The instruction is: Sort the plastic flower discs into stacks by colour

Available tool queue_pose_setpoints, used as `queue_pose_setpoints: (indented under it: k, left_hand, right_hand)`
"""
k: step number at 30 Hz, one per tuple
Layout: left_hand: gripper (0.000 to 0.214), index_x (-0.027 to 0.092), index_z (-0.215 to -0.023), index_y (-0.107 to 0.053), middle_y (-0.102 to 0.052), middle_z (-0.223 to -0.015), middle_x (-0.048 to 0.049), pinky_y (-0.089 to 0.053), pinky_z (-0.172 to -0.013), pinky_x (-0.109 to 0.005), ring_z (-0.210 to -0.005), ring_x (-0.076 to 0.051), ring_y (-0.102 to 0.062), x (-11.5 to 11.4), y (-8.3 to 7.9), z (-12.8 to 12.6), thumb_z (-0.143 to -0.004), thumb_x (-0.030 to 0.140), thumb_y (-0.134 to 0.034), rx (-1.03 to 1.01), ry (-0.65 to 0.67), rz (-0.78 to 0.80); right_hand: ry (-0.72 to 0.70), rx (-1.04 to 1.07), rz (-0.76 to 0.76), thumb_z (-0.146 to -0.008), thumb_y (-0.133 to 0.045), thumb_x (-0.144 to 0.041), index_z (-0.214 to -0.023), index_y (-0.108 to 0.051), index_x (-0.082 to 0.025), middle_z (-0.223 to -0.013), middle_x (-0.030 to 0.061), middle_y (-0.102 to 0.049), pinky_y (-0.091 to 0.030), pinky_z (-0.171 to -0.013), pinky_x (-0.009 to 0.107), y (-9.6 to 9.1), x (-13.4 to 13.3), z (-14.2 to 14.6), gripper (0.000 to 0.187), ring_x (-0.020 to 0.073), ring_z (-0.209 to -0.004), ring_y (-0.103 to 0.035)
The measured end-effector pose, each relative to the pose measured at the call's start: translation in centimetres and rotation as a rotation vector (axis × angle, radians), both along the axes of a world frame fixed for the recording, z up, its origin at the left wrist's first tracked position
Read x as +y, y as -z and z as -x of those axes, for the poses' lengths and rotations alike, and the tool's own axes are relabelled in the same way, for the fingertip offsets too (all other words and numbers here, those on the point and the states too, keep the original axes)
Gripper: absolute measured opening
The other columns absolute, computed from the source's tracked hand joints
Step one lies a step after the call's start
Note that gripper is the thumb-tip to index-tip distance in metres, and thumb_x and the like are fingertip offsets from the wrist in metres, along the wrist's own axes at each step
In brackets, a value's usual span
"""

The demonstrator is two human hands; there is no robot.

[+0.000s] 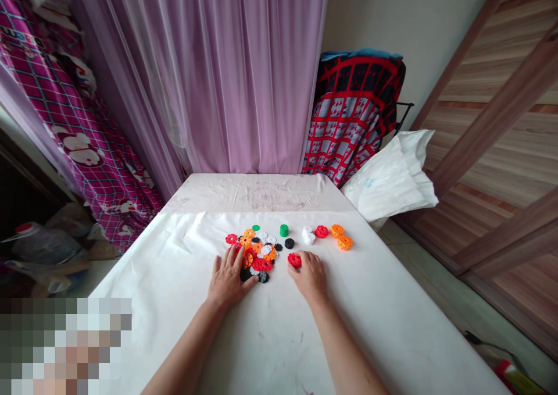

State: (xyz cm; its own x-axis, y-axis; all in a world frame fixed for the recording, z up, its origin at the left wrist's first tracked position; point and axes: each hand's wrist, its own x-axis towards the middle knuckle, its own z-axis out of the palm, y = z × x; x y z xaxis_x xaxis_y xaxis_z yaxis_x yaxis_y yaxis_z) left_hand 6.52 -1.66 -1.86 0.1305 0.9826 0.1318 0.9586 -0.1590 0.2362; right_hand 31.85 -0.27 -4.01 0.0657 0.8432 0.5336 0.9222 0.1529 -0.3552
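A pile of small gear-shaped plastic discs point(258, 252) in red, orange, white and black lies on the white-covered table point(183, 267). My left hand point(229, 278) lies flat beside the pile, fingers spread and touching its near left edge. My right hand point(309, 274) rests on the cloth with curled fingers pinching a red disc point(294, 260). Further back sit separate discs: a green one point(283, 230), a black one point(289, 243), a white one point(308, 235), a red one point(321, 231) and two orange ones point(341, 237).
A purple curtain point(218, 69) hangs behind the table. A chair draped in a red patterned cloth point(351, 116) and a white bag point(392, 177) stand at the far right corner. Pink fabric point(87, 145) and clutter fill the left; wooden flooring lies on the right.
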Motion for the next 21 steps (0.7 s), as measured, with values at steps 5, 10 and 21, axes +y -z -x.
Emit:
queue_pose_setpoints:
  k: [5,10,21]
  left_hand:
    - [0.083,0.019,-0.15,-0.042,-0.038,-0.157,-0.0186,-0.024,-0.119,-0.059,-0.147,-0.034,-0.032,0.0,0.3,-0.1,-0.082,0.064,-0.056,-0.208,0.018,-0.12]
    - [0.054,0.021,-0.134,-0.057,-0.054,-0.146,-0.0128,-0.042,-0.112,-0.045,-0.133,-0.026,-0.052,-0.8,1.3,2.2,-0.09,0.052,-0.049,-0.621,-0.146,-0.308]
    - [0.041,0.025,-0.122,-0.066,-0.072,-0.116,-0.0061,-0.052,-0.095,-0.037,-0.107,-0.023,-0.067,-0.5,-0.1,5.5,-0.086,0.037,-0.05,-0.683,-0.411,-0.199]
  right_hand:
    - [-0.093,0.065,-0.136,-0.084,-0.059,-0.017,-0.092,-0.067,-0.021,-0.099,0.0055,-0.07,-0.04,-0.081,0.03,-0.9,-1.3,1.3,0.012,0.0195,-0.089,-0.059]
    - [-0.168,0.003,-0.041,-0.085,-0.064,-0.021,-0.079,-0.066,-0.025,-0.083,0.0008,-0.071,-0.04,-0.084,0.032,-1.4,-2.4,4.8,0.007,0.0204,-0.086,-0.059]
    - [0.0,-0.038,0.104,-0.082,-0.07,-0.03,-0.089,-0.067,-0.022,-0.088,0.0059,-0.071,-0.039,-0.079,0.034,-1.8,-1.4,7.9,0.011,0.0235,-0.089,-0.059]
